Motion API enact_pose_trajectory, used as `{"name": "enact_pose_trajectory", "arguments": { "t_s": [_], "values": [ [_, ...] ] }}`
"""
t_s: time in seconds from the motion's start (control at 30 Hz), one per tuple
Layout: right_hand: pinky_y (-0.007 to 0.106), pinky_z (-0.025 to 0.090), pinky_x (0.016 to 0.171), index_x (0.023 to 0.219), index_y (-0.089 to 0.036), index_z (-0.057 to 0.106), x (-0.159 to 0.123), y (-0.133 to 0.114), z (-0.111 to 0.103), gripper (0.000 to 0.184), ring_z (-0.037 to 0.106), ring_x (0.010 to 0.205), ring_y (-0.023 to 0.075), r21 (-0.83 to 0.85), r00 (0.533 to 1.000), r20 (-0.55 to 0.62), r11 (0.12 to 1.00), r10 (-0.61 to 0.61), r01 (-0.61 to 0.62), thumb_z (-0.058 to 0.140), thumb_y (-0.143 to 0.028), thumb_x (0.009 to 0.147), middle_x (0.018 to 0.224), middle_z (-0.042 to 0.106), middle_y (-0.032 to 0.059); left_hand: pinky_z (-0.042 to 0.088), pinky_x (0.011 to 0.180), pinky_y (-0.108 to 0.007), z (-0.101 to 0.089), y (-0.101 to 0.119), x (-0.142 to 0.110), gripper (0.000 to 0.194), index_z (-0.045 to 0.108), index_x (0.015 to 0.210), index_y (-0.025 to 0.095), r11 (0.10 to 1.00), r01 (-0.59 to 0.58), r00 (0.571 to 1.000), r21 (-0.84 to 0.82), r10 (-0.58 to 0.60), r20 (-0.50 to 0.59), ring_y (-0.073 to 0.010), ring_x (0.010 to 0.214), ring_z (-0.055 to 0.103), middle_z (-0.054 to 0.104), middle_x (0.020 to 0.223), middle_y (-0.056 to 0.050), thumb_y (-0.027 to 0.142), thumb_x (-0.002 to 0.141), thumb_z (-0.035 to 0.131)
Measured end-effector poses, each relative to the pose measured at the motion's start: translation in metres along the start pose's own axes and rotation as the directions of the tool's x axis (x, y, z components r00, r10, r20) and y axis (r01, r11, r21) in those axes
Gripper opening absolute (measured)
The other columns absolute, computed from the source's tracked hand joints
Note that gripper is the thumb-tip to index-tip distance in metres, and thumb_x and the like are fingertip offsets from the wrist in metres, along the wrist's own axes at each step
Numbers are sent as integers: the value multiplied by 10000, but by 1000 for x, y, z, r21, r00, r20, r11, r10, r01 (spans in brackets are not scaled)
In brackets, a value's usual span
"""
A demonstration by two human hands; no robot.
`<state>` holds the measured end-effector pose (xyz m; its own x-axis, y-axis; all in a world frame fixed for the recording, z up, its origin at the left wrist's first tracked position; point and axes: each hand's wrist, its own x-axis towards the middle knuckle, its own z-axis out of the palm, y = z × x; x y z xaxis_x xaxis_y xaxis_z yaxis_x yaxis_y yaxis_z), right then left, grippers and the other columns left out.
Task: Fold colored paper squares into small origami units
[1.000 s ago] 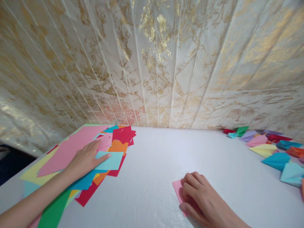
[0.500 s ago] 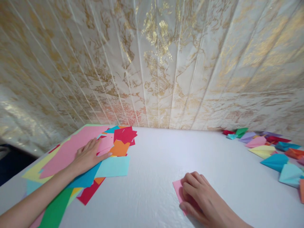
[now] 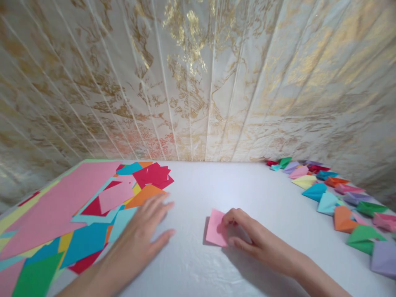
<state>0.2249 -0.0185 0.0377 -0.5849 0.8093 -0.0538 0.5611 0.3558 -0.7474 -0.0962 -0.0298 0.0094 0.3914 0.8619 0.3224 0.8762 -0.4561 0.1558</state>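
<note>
A small pink piece of paper (image 3: 215, 228) is pinched along its right side by my right hand (image 3: 247, 235), over the middle of the white table. A shadow shows at its left and lower edges, so it looks slightly raised. My left hand (image 3: 148, 229) is open, fingers apart and a little blurred, with nothing in it. It hovers at the right edge of the coloured paper pile, nearest to a light blue sheet (image 3: 123, 220) and an orange piece (image 3: 145, 195).
Large pink sheets (image 3: 68, 185), a green sheet (image 3: 38, 274) and red scraps (image 3: 153, 175) spread over the left side. Several folded paper shapes, among them a green one (image 3: 365, 239), line the right. A gold-patterned curtain (image 3: 198, 82) hangs behind the white table (image 3: 185, 264).
My left hand has left the paper pile and moved right toward the middle. My right hand has shifted left and up, carrying the pink paper. The view has turned to the right.
</note>
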Motion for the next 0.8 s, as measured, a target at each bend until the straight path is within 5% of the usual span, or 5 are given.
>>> {"name": "enact_pose_trajectory", "arguments": {
  "t_s": [0.1,0.17,0.3,0.5,0.8],
  "values": [
    [346,467,944,1083,-225,543,-5,5,-8,362,569,1039,200,23,997,-53,998,-52,54,502,14,814,1101,600,45,465,1099,-402,15,63,11,514,495,1398,281,936,-300,945,-182,318,79,-255,1317,537,555,1469,-59,281,898,615],
    [342,482,908,1071,-223,549,-5,7,-9,396,574,1005,204,-15,996,-67,998,-65,64,501,38,776,1063,604,45,491,1076,-420,26,84,16,563,487,1404,255,932,-307,944,-191,323,63,-278,1279,570,590,1429,-90,262,863,640],
    [376,480,933,1088,-223,569,-3,14,-11,451,562,1044,224,-113,989,-114,990,-97,84,486,67,753,1087,601,64,540,1000,-482,47,81,20,503,528,1354,232,969,-212,977,-128,214,1,-330,1228,608,608,1399,-129,261,861,618],
    [345,454,1009,1168,-243,540,0,29,-10,582,554,1124,197,-30,988,-122,996,-92,89,453,83,693,1173,578,46,467,1094,-479,55,73,32,681,352,1516,224,935,-301,946,-188,317,63,-304,1389,472,434,1561,-110,301,900,630],
    [506,362,1125,1361,-225,399,0,40,7,568,450,1314,308,-205,984,-118,973,-131,105,658,-190,857,1370,526,137,512,1038,-475,52,87,53,691,545,1374,175,916,-337,914,-216,374,158,-345,1234,592,621,1370,-167,525,809,737]
  ]
}}
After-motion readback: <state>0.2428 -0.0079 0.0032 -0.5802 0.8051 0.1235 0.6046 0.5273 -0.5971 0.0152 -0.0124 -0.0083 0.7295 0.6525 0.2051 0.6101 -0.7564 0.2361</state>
